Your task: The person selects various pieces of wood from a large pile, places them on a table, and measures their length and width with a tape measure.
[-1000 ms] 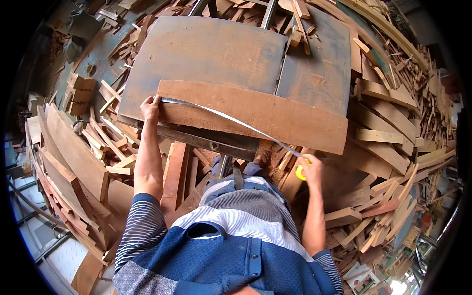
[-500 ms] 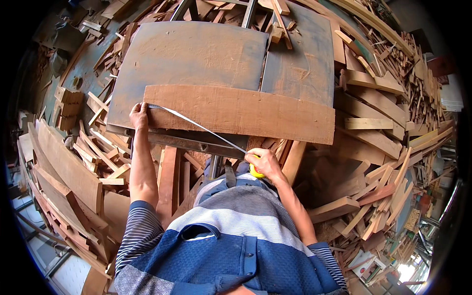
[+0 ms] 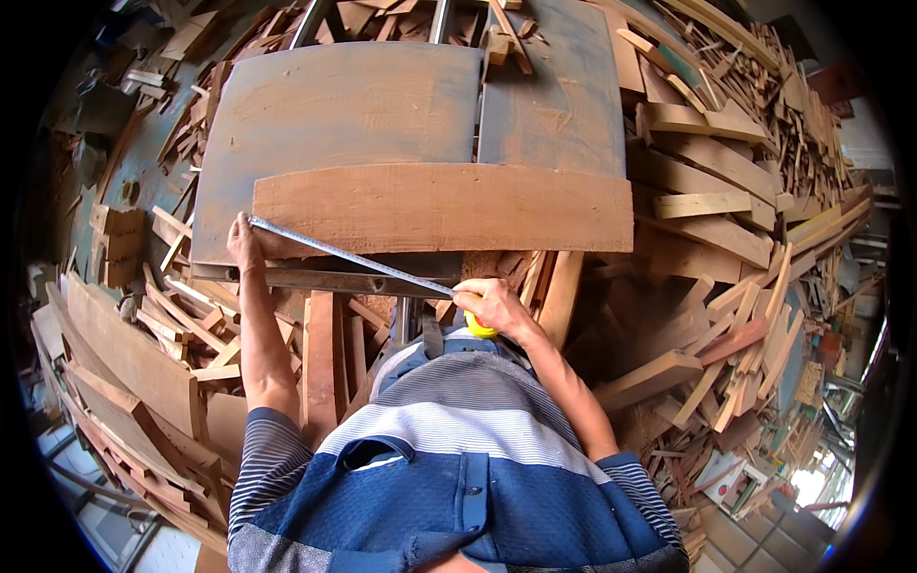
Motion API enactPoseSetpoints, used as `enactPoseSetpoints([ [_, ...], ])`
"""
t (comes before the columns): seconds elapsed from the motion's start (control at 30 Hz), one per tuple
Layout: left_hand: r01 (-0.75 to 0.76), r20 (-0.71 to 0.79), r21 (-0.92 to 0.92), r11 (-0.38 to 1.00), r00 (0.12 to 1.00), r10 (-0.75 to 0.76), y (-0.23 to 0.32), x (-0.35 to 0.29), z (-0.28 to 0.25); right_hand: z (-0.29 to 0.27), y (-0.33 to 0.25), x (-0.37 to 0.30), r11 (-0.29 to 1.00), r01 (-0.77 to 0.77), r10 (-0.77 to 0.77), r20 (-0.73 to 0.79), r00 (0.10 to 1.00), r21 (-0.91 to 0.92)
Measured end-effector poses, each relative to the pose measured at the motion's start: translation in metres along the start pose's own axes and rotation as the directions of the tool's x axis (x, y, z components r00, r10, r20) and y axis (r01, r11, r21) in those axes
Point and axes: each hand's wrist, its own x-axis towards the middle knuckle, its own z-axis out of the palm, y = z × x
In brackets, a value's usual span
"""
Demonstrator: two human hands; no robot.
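The person's left hand (image 3: 245, 244) pinches the end of the tape (image 3: 349, 255) at the left end of a brown board (image 3: 439, 210). The right hand (image 3: 497, 306) grips the yellow case (image 3: 479, 327) near the person's waist, the tape slanting taut between both hands. The board lies across the table (image 3: 344, 115), bridging its slot. Planks (image 3: 134, 344) are stacked at left; offcuts (image 3: 764, 377) heap at right.
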Motion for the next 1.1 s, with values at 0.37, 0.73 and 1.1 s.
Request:
enactPoseSetpoints([
  [0.37, 0.456, -0.019, -0.057, 0.888, 0.889, -0.457, 0.046, 0.039, -0.014, 0.012, -0.013, 0.006, 0.997, 0.004, -0.007, 0.038, 0.999, 0.082],
  [0.73, 0.229, 0.176, 0.667, 0.709, 0.876, -0.449, 0.067, 0.065, 0.045, -0.030, 0.048, -0.055, 0.654, -0.125, 0.419, -0.219, 0.881, 0.746],
  [1.1, 0.230, -0.009, 0.752, 0.618, 0.941, -0.339, 0.041, 0.091, 0.051, -0.039, 0.107, -0.021, 0.256, -0.027, 0.559, -0.125, 0.820, 0.966],
])
